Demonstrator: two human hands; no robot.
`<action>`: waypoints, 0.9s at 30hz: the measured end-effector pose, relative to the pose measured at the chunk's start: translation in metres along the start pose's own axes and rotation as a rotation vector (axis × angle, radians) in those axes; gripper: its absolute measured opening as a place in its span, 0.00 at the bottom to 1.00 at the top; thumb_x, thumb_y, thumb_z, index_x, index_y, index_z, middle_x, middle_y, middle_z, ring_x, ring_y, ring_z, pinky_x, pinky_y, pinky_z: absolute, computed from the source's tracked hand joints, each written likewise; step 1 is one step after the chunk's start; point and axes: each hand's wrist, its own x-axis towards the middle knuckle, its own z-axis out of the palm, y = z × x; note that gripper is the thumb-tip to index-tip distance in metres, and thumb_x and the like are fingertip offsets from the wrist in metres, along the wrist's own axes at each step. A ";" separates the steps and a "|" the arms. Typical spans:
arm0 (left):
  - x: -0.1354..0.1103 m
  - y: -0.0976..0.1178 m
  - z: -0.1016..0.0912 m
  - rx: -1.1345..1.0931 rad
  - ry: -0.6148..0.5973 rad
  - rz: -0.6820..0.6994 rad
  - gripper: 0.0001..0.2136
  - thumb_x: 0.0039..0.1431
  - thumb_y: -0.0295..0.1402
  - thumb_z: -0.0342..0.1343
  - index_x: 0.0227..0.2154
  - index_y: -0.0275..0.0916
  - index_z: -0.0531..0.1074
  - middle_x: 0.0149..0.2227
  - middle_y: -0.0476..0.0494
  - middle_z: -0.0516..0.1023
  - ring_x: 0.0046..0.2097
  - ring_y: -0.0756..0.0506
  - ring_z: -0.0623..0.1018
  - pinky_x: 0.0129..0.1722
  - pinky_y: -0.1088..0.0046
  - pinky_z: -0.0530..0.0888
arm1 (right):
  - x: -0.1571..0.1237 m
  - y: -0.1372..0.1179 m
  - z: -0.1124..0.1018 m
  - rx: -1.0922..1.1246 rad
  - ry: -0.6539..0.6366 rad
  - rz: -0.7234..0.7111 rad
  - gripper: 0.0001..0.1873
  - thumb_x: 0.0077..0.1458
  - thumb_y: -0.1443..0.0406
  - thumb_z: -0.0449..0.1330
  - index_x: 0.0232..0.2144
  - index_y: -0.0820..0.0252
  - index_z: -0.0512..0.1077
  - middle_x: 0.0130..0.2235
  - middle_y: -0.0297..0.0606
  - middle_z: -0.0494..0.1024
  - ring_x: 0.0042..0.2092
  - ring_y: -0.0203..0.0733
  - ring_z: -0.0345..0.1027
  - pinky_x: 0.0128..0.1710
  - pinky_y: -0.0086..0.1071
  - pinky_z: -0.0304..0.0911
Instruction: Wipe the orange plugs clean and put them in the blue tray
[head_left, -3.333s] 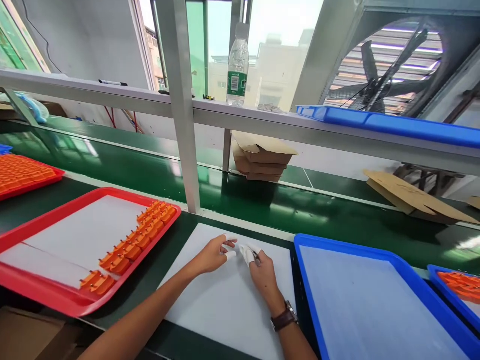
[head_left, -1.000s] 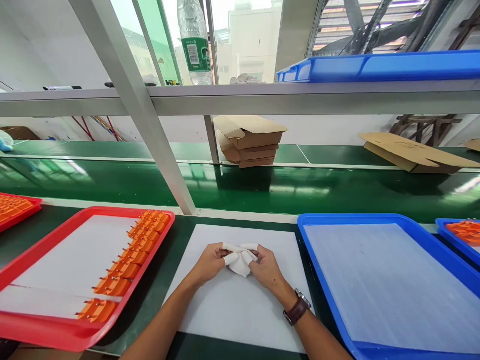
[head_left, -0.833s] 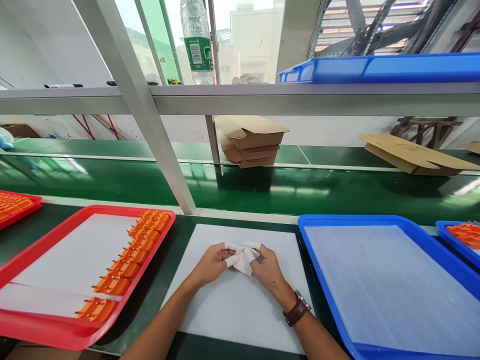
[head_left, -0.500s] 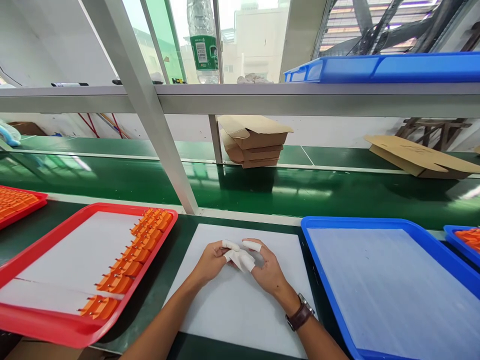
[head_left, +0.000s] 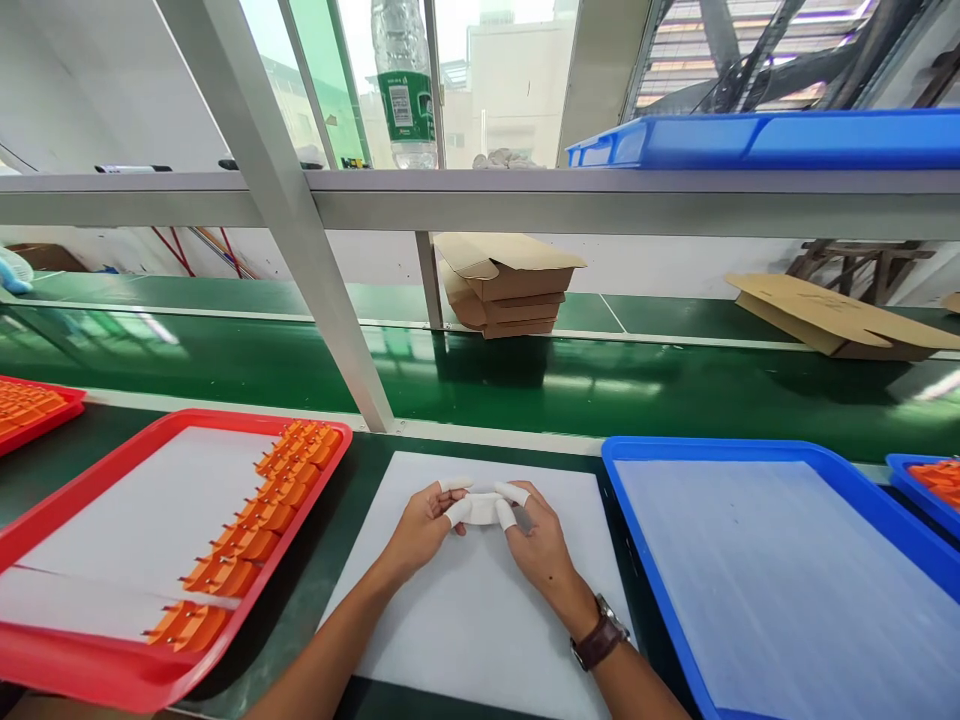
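Note:
My left hand (head_left: 421, 522) and my right hand (head_left: 538, 541) meet over a white sheet (head_left: 465, 610) on the bench. White finger cots cover several fingertips. Both hands pinch a small white piece (head_left: 482, 510), folded between them; I cannot tell whether it is cloth or paper. A brown watch (head_left: 598, 642) sits on my right wrist. To the left lies a red tray (head_left: 112, 670) with a row of orange parts (head_left: 259, 512) along its right side.
An empty-looking blue tray (head_left: 757, 590) lined with a white sheet lies to the right. A green conveyor belt (head_left: 570, 385) runs behind, carrying cardboard boxes (head_left: 504, 282). A slanted grey post (head_left: 300, 250) rises from the bench. A water bottle (head_left: 403, 85) and another blue tray (head_left: 757, 138) rest on the shelf above.
The white piece, spread loosely between my hands a second ago, is now folded small and tight between the fingertips. My hands stay in about the same place on the sheet.

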 end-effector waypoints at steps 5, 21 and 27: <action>-0.002 0.001 0.000 -0.041 -0.057 0.019 0.19 0.51 0.40 0.63 0.45 0.37 0.75 0.37 0.44 0.76 0.33 0.48 0.73 0.30 0.72 0.72 | -0.001 -0.009 0.001 0.018 -0.073 -0.031 0.17 0.57 0.68 0.56 0.48 0.51 0.74 0.43 0.40 0.75 0.44 0.45 0.69 0.41 0.39 0.69; 0.001 -0.008 0.002 -0.018 0.052 0.077 0.17 0.50 0.37 0.65 0.44 0.39 0.75 0.39 0.43 0.78 0.33 0.48 0.75 0.27 0.75 0.70 | 0.001 -0.003 0.008 0.214 0.007 0.288 0.12 0.56 0.60 0.60 0.41 0.54 0.78 0.34 0.37 0.75 0.34 0.41 0.69 0.32 0.33 0.68; -0.001 -0.010 0.009 -0.012 -0.027 0.085 0.17 0.54 0.39 0.61 0.45 0.37 0.76 0.40 0.40 0.80 0.35 0.46 0.76 0.29 0.73 0.72 | -0.001 -0.005 0.010 0.501 -0.089 0.394 0.22 0.54 0.56 0.63 0.50 0.56 0.73 0.37 0.38 0.76 0.34 0.40 0.71 0.29 0.32 0.68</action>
